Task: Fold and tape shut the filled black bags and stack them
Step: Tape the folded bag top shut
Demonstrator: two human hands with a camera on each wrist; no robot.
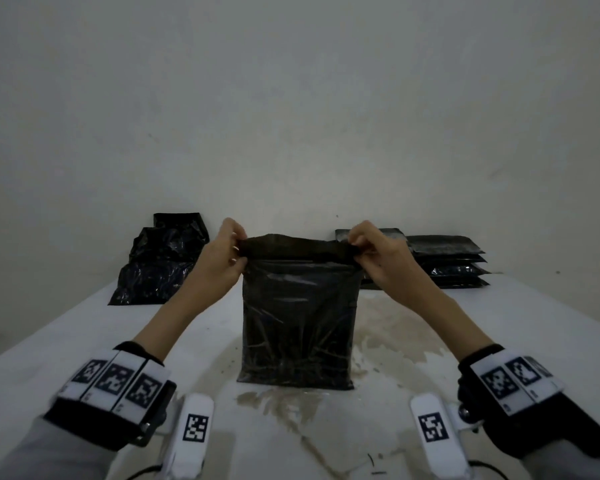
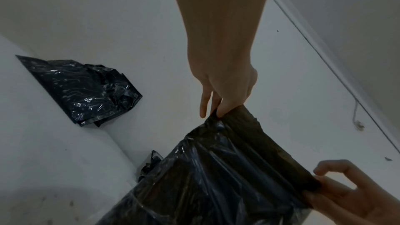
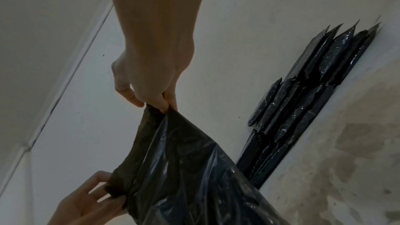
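A: Where are we standing on progress?

B: We are seeing a stack of flat sealed black plastic bags (image 1: 445, 261) at the far right by the wall, so several are looking finished. A loose pile of crumpled black plastic bags (image 1: 160, 261) is lying far left, probably waiting. The upright filled black plastic bag (image 1: 298, 320) is standing mid-table on the white stained tabletop (image 1: 499, 341), its top rolled into a fold. We are judging folding underway, with taping and stacking left. We are not spotting any tape.

A: And the hands?

B: We are pinching both ends of the fold. The left hand (image 1: 224, 258) is gripping the left corner, thumb and fingers curled. The right hand (image 1: 374, 251) is gripping the right corner likewise.
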